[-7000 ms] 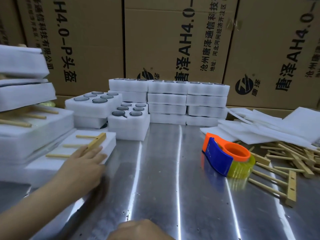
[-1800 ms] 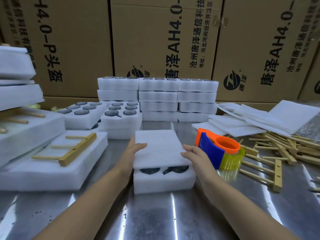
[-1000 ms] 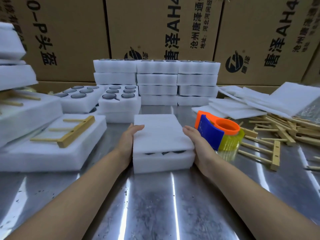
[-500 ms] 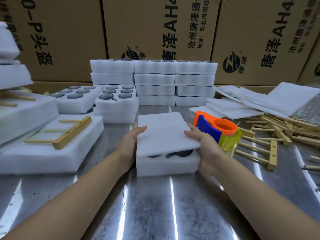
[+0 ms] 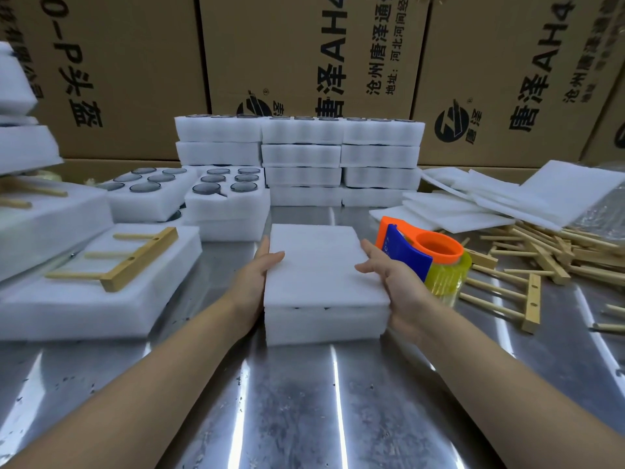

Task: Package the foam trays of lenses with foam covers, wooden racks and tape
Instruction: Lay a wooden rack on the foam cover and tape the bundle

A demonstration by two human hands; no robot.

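A white foam tray [image 5: 324,324] stands on the steel table in front of me, with a white foam cover [image 5: 321,265] lying flat on top and hiding the lenses. My left hand [image 5: 258,282] grips the left side of tray and cover, thumb on top of the cover. My right hand [image 5: 394,286] grips the right side the same way. An orange and blue tape dispenser [image 5: 424,257] with yellow tape stands just right of my right hand. Loose wooden racks [image 5: 541,262] lie at the right.
Open lens trays [image 5: 230,194] and stacked foam trays [image 5: 338,157] stand behind. Packed foam blocks with a wooden rack [image 5: 125,262] on top fill the left side. Loose foam covers [image 5: 507,198] lie at the back right. Cardboard boxes [image 5: 304,52] form the back wall.
The cover, tilted and showing dark lenses half a second ago, now lies square on the tray. Both hands have stayed at its sides.
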